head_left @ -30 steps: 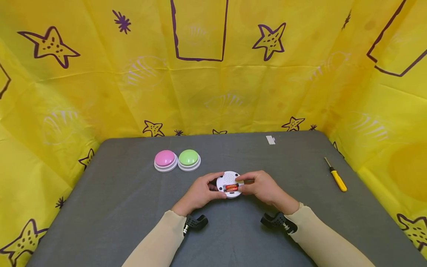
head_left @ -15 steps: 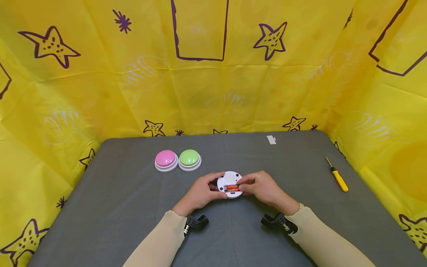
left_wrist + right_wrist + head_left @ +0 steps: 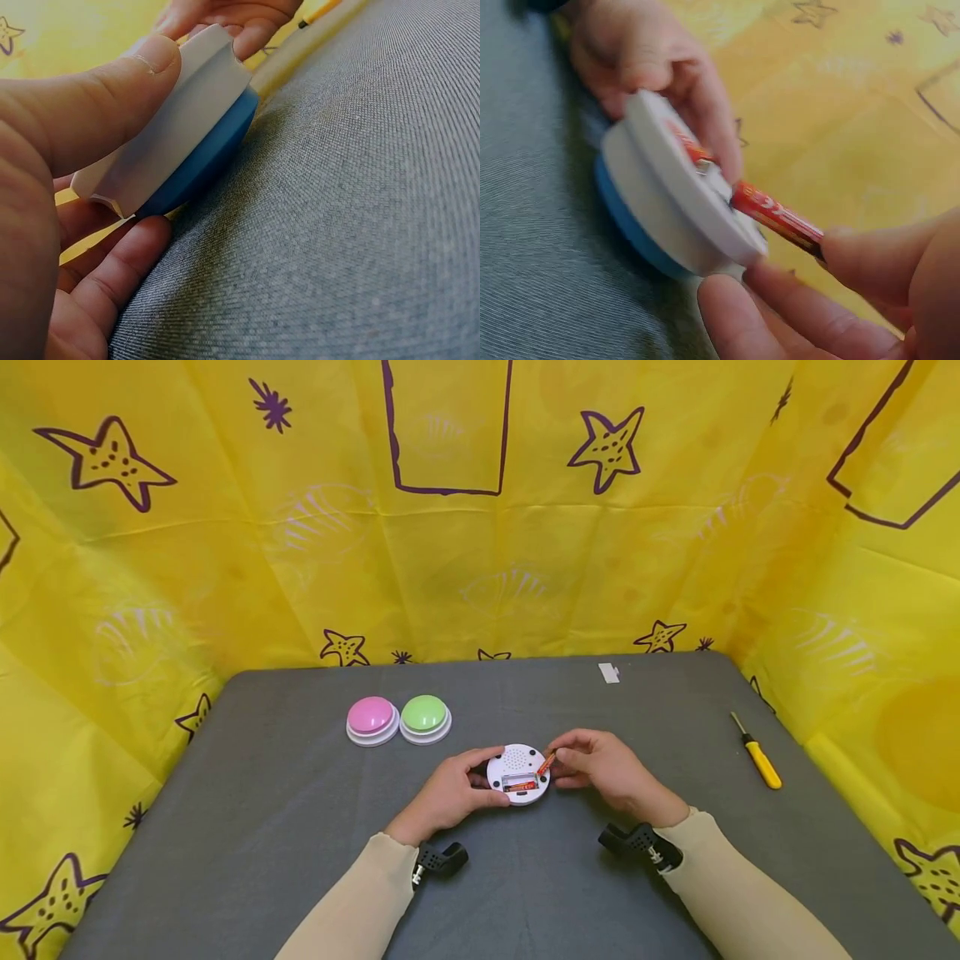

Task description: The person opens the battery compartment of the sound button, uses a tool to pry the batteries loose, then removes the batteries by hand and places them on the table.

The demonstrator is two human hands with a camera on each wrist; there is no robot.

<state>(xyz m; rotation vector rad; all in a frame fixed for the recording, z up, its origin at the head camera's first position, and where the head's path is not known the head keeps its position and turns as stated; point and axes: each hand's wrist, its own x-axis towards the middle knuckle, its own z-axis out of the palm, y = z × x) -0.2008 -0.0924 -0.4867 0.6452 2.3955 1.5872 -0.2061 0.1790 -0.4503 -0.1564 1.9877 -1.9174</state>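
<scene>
My left hand (image 3: 450, 789) grips the edge of a round white buzzer button (image 3: 514, 762), turned underside up, its blue dome facing the table in the left wrist view. Its battery compartment lies uncovered, with one red battery (image 3: 521, 786) inside. Between thumb and finger, my right hand (image 3: 607, 768) pinches a second red battery (image 3: 776, 216), tilted up out of the compartment with its lower end close over the right rim. Other right fingertips (image 3: 731, 307) sit right at the button's edge.
A pink button (image 3: 371, 717) and a green button (image 3: 425, 716) stand side by side, back left. A small white cover (image 3: 608, 673) lies near the table's far edge. A yellow-handled screwdriver (image 3: 761, 764) lies at the right. Yellow printed cloth (image 3: 480, 543) walls the table.
My right hand has lifted one battery out of the compartment and moved slightly up and right with it. The left hand keeps its grip on the button.
</scene>
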